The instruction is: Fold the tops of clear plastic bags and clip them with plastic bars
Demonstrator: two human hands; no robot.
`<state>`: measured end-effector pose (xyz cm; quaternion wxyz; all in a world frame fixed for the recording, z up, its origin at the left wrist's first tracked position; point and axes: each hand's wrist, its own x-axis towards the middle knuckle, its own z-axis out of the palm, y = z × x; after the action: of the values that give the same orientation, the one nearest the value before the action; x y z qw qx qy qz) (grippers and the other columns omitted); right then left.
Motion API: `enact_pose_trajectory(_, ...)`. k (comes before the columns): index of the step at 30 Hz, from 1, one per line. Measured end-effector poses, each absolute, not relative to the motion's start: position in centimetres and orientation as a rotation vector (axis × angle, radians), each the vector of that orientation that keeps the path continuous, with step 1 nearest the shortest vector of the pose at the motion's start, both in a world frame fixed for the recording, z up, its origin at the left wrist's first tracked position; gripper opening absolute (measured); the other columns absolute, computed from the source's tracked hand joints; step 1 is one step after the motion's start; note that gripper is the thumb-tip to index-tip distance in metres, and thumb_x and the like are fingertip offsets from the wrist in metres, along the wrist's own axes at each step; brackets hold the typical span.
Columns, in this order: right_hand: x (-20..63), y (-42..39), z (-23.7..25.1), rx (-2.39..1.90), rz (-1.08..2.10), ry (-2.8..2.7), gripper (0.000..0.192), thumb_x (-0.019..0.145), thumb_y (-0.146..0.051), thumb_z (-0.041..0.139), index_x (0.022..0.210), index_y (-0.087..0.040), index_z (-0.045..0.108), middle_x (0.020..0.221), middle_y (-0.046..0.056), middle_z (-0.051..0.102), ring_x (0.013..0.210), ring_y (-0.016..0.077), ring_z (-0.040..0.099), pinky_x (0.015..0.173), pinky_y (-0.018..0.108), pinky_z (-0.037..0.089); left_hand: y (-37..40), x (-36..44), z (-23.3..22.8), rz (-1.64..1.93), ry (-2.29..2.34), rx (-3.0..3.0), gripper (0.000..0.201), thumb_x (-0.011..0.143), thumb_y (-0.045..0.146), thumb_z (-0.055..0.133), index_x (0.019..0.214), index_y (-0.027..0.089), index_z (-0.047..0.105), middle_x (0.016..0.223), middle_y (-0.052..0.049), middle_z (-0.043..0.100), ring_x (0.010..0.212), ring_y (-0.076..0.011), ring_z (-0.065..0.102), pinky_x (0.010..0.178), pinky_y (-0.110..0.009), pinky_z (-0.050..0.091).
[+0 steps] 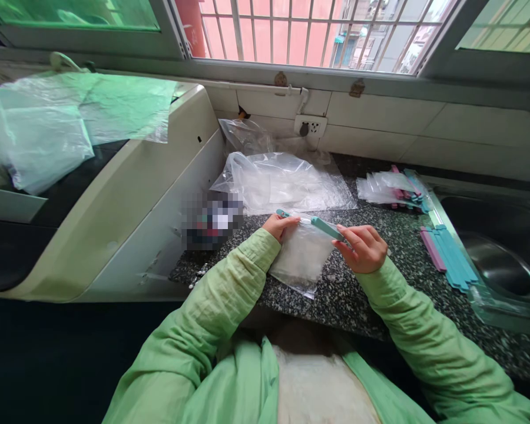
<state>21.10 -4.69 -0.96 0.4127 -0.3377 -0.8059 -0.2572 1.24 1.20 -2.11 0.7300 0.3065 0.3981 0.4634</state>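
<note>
In the head view, my left hand (pixel 282 225) is closed on the upper left corner of a small clear plastic bag (pixel 302 259). A short teal piece (pixel 281 212) shows at its fingertips; whether it joins the other teal piece I cannot tell. My right hand (pixel 364 247) pinches the right end of a teal bag clip (pixel 325 228), which lies slanted along the bag's top edge. The bag hangs down over the front part of the counter. Its contents, if any, cannot be made out.
Several teal and pink clips (pixel 453 256) lie beside the sink (pixel 499 265). Small filled-looking bags with clips (pixel 386 187) lie behind them. Large clear plastic bags (pixel 287 179) cover the back of the speckled counter (pixel 344 300). A beige machine (pixel 159 182) stands left; a blurred dark object (pixel 212 221) sits beside it.
</note>
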Motion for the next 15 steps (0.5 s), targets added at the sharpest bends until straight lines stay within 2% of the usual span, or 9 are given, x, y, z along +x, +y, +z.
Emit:
enact_pose_trajectory(7, 20.84, -4.77, -1.10, -0.862, -0.603, -2.022, 0.022, 0.071, -0.023, 0.063, 0.092, -0.019, 0.055, 0.074, 0.003, 0.063, 0.067, 0.0129, 0.054, 0.063, 0.024, 0.047, 1.49, 1.35, -2.75, 1.044, 0.868, 0.682, 0.025, 0.033, 0.023, 0.075, 0.042, 0.012, 0.054, 0.040, 0.001, 0.053, 0.039, -0.0075, 0.046, 0.044, -0.022, 0.034)
enact_pose_trajectory(15, 20.76, -4.80, -1.25, -0.887, -0.595, -2.063, 0.017, 0.073, -0.022, 0.060, 0.090, -0.019, 0.059, 0.073, 0.004, 0.064, 0.066, 0.0133, 0.054, 0.062, 0.025, 0.046, 1.42, 1.51, -2.60, 1.004, 0.934, 0.703, 0.021, 0.038, 0.020, 0.073, 0.043, 0.012, 0.055, 0.039, 0.002, 0.051, 0.039, -0.0067, 0.043, 0.044, -0.022, 0.032)
